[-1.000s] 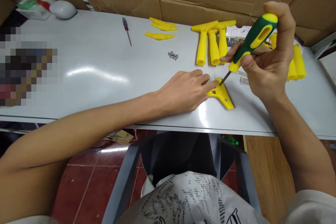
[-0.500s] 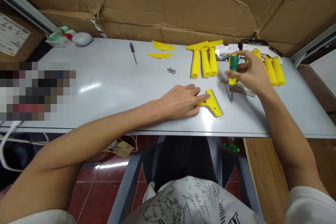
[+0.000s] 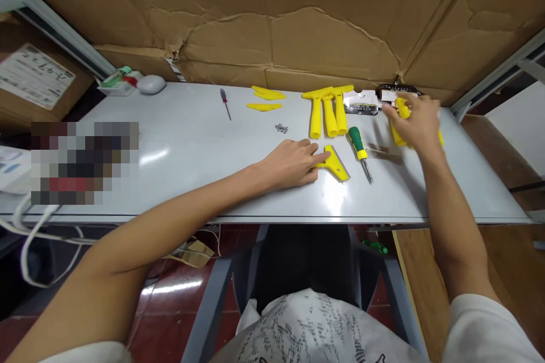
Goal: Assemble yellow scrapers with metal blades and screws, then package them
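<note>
On the table near the front edge, my left hand (image 3: 292,164) is closed around the handle of a yellow scraper (image 3: 335,164), its index finger stretched along the head. A thin metal blade edge shows on the scraper's right side. Just right of it lies a green and yellow screwdriver (image 3: 357,143), its shaft pointing toward me. My right hand (image 3: 419,122), slightly blurred, is over the yellow handles (image 3: 398,133) at the right, thumb and fingers apart. It partly hides them, and I cannot tell whether it touches them. Flat metal blades (image 3: 383,153) lie beside the screwdriver.
Several yellow T-shaped scraper bodies (image 3: 327,116) lie at the back, beside small boxes (image 3: 361,103). Further left are a pile of screws (image 3: 281,128), yellow flat pieces (image 3: 264,106), a small screwdriver (image 3: 225,103) and a computer mouse (image 3: 151,84). Cardboard (image 3: 230,39) stands behind.
My right hand has let go of the green and yellow screwdriver, now lying on the table, and moved back right over the yellow handles. My left hand still holds the scraper. The view has shifted slightly.
</note>
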The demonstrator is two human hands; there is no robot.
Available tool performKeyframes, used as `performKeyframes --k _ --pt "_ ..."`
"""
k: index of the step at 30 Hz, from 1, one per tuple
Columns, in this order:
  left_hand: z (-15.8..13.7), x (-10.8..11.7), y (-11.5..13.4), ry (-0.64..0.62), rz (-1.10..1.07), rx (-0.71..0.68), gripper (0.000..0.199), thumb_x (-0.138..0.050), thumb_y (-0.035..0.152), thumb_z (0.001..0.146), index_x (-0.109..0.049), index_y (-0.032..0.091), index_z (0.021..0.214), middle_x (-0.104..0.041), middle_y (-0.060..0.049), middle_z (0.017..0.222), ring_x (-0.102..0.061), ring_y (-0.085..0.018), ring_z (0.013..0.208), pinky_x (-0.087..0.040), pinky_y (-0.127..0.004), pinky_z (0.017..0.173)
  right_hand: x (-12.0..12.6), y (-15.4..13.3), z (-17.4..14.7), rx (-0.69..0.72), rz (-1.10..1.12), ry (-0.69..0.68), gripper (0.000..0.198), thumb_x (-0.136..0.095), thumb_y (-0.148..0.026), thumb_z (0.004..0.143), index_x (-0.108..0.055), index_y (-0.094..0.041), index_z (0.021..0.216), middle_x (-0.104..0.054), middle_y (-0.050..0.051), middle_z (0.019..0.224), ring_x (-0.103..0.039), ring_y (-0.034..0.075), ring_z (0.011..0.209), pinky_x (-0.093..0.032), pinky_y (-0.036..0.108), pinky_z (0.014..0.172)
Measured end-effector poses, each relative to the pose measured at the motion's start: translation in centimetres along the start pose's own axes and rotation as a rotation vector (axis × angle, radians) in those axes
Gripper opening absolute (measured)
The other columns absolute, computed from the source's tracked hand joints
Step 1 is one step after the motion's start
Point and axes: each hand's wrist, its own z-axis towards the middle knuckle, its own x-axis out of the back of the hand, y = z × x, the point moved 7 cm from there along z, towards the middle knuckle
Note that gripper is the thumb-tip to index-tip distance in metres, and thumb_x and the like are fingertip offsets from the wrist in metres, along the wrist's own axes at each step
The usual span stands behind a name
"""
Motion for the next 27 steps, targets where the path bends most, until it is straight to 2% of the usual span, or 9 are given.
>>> performKeyframes --k 2,4,7,11,15,20,23,25,27 --pt "0.1 -0.1 -0.4 -0.003 -0.014 0.005 0.057 -0.049 0.026 0.119 -0.068 0.02 0.172 -0.084 -0.018 0.14 -0.078 -0.034 0.126 -0.041 -0.04 0.071 1.0 3.3 1.1 -0.156 -0.05 0.012 0.098 -0.079 -0.074 0.11 -0.053 -0.026 0.19 -0.055 0.039 0.178 -0.048 0.057 0.174 -0.04 0.076 0.136" --pt "0.2 -0.2 -0.7 0.003 -0.034 0.003 0.058 -0.05 0.027 0.119 -0.067 0.02 0.174 -0.084 -0.019 0.141 -0.077 -0.034 0.126 -0.043 -0.04 0.072 0.3 5.5 1.8 -0.231 -0.055 -0.088 0.111 -0.084 -0.077 0.106 -0.041 -0.028 0.196 -0.043 0.043 0.188 -0.04 0.061 0.18 -0.037 0.082 0.134" --pt "0.2 -0.5 -1.1 0.008 -0.053 -0.002 0.059 -0.049 0.029 0.119 -0.066 0.02 0.176 -0.083 -0.019 0.142 -0.078 -0.035 0.127 -0.046 -0.041 0.074 -1.7 6.7 2.0 -0.241 -0.061 -0.233 0.107 -0.081 -0.079 0.107 -0.044 -0.03 0.194 -0.031 0.041 0.197 -0.025 0.062 0.189 -0.032 0.085 0.135" --pt "0.1 -0.6 -1.3 0.017 -0.058 -0.006 0.06 -0.046 0.03 0.119 -0.066 0.022 0.175 -0.083 -0.018 0.142 -0.077 -0.034 0.127 -0.046 -0.041 0.074 -2.9 6.3 1.9 -0.23 -0.046 -0.271 0.104 -0.082 -0.072 0.107 -0.047 -0.026 0.193 -0.023 0.042 0.199 -0.012 0.067 0.191 -0.022 0.091 0.136" --pt "0.2 -0.5 -1.4 0.015 -0.074 0.001 0.06 -0.048 0.029 0.118 -0.067 0.022 0.174 -0.083 -0.018 0.141 -0.077 -0.034 0.126 -0.046 -0.04 0.075 -3.0 5.5 1.9 -0.224 -0.055 -0.26 0.103 -0.081 -0.07 0.107 -0.046 -0.026 0.193 -0.027 0.042 0.198 -0.013 0.068 0.19 -0.019 0.094 0.137" --pt "0.6 -0.8 -1.6 -0.001 -0.092 0.012 0.061 -0.051 0.03 0.118 -0.065 0.023 0.177 -0.082 -0.019 0.143 -0.077 -0.036 0.128 -0.048 -0.041 0.077 -4.1 5.9 2.1 -0.22 -0.063 -0.255 0.105 -0.076 -0.081 0.105 -0.051 -0.023 0.189 -0.026 0.04 0.199 -0.014 0.068 0.189 -0.019 0.097 0.137" --pt "0.8 -1.2 -1.8 -0.014 -0.102 0.02 0.06 -0.054 0.029 0.118 -0.064 0.024 0.177 -0.08 -0.019 0.143 -0.077 -0.037 0.128 -0.05 -0.043 0.078 -3.7 5.8 2.5 -0.153 -0.043 -0.096 0.099 -0.074 -0.081 0.106 -0.059 -0.021 0.184 -0.03 0.038 0.198 -0.015 0.069 0.188 -0.019 0.1 0.136" --pt "0.8 -1.4 -1.7 -0.005 -0.102 0.024 0.056 -0.054 0.026 0.117 -0.068 0.023 0.172 -0.08 -0.018 0.142 -0.076 -0.037 0.128 -0.05 -0.043 0.079 -2.7 4.8 2.5 -0.058 -0.031 0.069 0.086 -0.069 -0.072 0.111 -0.063 -0.02 0.179 -0.04 0.034 0.193 -0.028 0.061 0.186 -0.025 0.092 0.142" --pt "0.7 -1.4 -1.6 0.005 -0.088 0.039 0.048 -0.055 0.021 0.115 -0.073 0.018 0.16 -0.078 -0.02 0.143 -0.075 -0.037 0.131 -0.052 -0.043 0.08 -2.3 3.2 2.0 0.051 -0.012 0.148 0.069 -0.061 -0.059 0.115 -0.069 -0.021 0.172 -0.056 0.028 0.182 -0.047 0.05 0.175 -0.037 0.078 0.146"
